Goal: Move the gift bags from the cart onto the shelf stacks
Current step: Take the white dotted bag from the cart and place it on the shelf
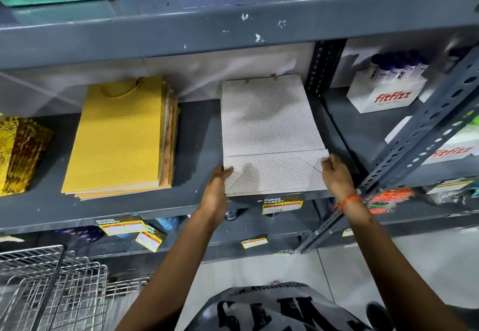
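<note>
Head view: left hand (216, 188) and right hand (335, 175) gripping white dotted gift bag (269, 128) above "SUPER MARKET" tag (282, 204), beside "fitfizz" box (386, 97).

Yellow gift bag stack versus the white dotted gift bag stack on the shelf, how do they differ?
The yellow gift bag stack is untouched; the white dotted gift bag stack is held at its near corners by the left hand and right hand. The yellow stack looks thicker and fanned, the white one thin and squared. Both lie flat on the same shelf, handles toward the back.
</note>
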Available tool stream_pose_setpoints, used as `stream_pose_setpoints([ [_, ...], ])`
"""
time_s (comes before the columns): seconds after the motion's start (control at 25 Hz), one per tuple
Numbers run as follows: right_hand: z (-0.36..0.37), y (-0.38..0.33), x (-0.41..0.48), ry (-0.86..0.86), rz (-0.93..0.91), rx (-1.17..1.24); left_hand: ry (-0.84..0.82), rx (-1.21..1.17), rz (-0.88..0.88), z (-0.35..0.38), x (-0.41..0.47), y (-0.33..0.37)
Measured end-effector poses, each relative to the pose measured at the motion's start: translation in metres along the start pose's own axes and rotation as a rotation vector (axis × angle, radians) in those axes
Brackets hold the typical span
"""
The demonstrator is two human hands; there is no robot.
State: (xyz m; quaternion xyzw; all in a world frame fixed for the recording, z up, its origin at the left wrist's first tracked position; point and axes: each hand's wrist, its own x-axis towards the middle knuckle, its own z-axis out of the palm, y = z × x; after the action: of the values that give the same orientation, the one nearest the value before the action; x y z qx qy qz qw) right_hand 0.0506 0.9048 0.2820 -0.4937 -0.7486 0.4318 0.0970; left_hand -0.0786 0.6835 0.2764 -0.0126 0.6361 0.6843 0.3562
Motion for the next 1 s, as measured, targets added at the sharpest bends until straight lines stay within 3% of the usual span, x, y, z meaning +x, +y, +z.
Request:
stream_pose_setpoints([
  [0.12, -0.006, 0.003, 0.003, -0.036, -0.023, 0.034, -0.014, 0.041, 0.024, 0.005, -0.011, 0.0],
  [0.24, -0.013, 0.007, -0.01, -0.161, -0.069, 0.017, -0.102, 0.447, 0.153, 0.0, -0.023, 0.003],
  [0.28, -0.016, 0.006, -0.015, -0.198, -0.112, -0.072, -0.152, 0.652, 0.199, 0.0, -0.028, 0.004],
  [0.36, -0.018, 0.007, -0.019, -0.234, -0.206, -0.314, -0.094, 0.968, 0.256, 0.0, -0.028, 0.004],
  [0.48, -0.019, 0.008, -0.017, -0.219, -0.215, -0.525, 0.035, 1.181, 0.253, -0.001, -0.02, 0.008],
  [0.76, -0.03, 0.002, -0.017, -0.088, -0.294, -0.658, 0.091, 1.21, 0.31, -0.008, -0.015, 0.01],
  [1.0, -0.031, 0.002, -0.016, -0.108, -0.289, -0.64, 0.066, 1.24, 0.308, -0.01, -0.014, 0.014],
])
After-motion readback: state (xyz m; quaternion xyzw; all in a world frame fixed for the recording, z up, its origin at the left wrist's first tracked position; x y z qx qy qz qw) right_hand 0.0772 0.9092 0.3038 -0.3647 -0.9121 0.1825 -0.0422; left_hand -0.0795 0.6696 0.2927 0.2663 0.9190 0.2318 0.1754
